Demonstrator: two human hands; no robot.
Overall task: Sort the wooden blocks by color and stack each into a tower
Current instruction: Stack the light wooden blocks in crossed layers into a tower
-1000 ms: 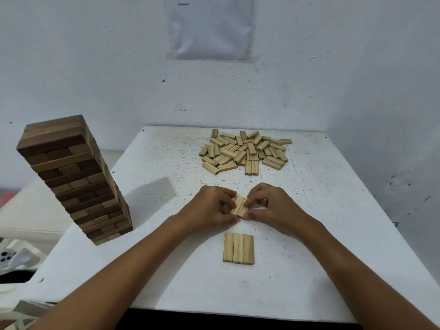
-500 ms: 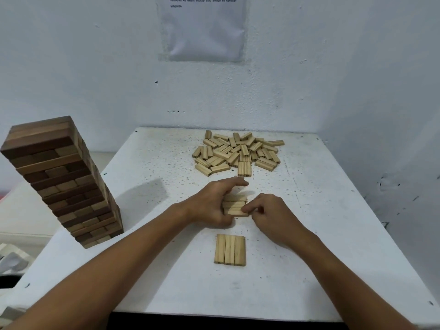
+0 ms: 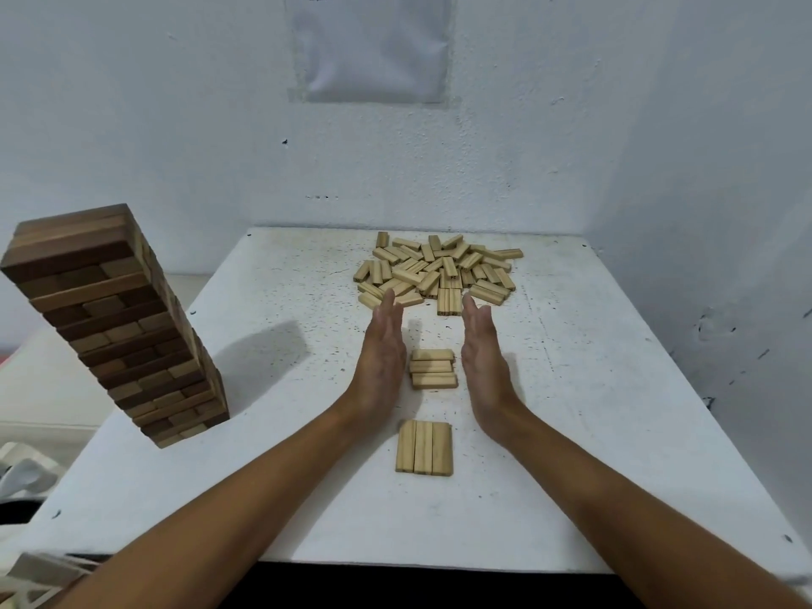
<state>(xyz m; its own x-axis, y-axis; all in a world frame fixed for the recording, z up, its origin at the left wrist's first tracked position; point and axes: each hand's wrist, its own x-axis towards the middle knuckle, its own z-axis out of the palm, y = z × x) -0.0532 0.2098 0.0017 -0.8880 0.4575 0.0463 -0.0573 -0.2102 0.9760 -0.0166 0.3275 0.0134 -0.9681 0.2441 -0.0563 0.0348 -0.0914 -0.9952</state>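
Three light wooden blocks lie side by side crosswise on the white table. My left hand stands flat on its edge just left of them, fingers straight. My right hand stands the same way just right of them. Neither hand holds a block. A second row of three light blocks lies lengthwise nearer to me. A pile of several loose light blocks sits at the back of the table. A tall tower of dark brown blocks stands at the left edge.
White walls close the table at the back and on the right. A sheet of paper is taped to the back wall. The tower stands close to the table's left edge. White objects lie below at the far left.
Both hands let go of the three light blocks and opened flat on either side of them. The blocks now lie in a crosswise row on the table.
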